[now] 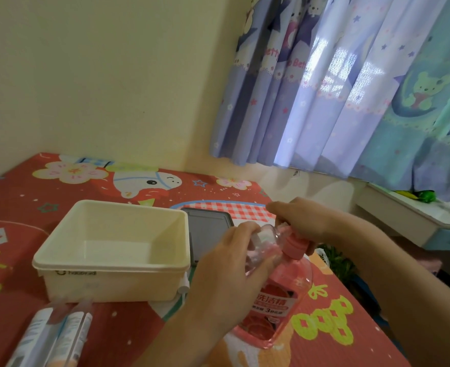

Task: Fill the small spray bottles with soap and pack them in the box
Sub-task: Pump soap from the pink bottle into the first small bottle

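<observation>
Head view: a small spray bottle [265,241], clear and tilted, sits in the left hand [234,263], its grip curled round the body, mouth just beside the pump [295,246] of the pink soap bottle [279,305]. The right hand [303,221] clasps the pump head. Soap could miss the narrow mouth and run onto the red mat [337,300] if the bottle drifts. The cream box [112,263] stands near, to the left; more tubes [57,332] lie below it.

Both forearms are bare, with no sleeve, watch or ring visible on the left hand [229,271] or right hand [306,218], though motion blur softens details.
</observation>
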Action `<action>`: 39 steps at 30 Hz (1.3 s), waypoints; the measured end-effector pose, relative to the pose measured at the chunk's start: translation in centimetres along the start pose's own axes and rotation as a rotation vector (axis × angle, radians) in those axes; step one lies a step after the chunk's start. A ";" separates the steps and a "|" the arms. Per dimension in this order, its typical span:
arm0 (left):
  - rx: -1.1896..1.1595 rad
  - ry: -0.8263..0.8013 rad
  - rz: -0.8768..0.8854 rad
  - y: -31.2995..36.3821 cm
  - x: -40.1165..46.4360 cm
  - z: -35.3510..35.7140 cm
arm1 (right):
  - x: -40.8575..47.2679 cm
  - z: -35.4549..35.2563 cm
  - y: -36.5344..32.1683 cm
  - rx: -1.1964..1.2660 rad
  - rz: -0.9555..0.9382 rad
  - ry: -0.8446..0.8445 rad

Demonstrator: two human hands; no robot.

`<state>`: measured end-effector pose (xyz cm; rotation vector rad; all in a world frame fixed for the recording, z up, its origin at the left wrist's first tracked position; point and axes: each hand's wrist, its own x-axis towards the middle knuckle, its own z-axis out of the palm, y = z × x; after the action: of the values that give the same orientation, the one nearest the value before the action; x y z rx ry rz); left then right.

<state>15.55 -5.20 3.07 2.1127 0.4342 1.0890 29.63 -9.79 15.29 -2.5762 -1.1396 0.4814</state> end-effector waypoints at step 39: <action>0.004 0.017 -0.006 -0.1 -0.1 0.2 | 0.2 0.5 0.2 0.015 -0.037 0.032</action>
<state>15.68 -5.30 2.88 2.1055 0.4510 1.1038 29.63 -9.72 14.75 -2.5365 -1.1661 0.4376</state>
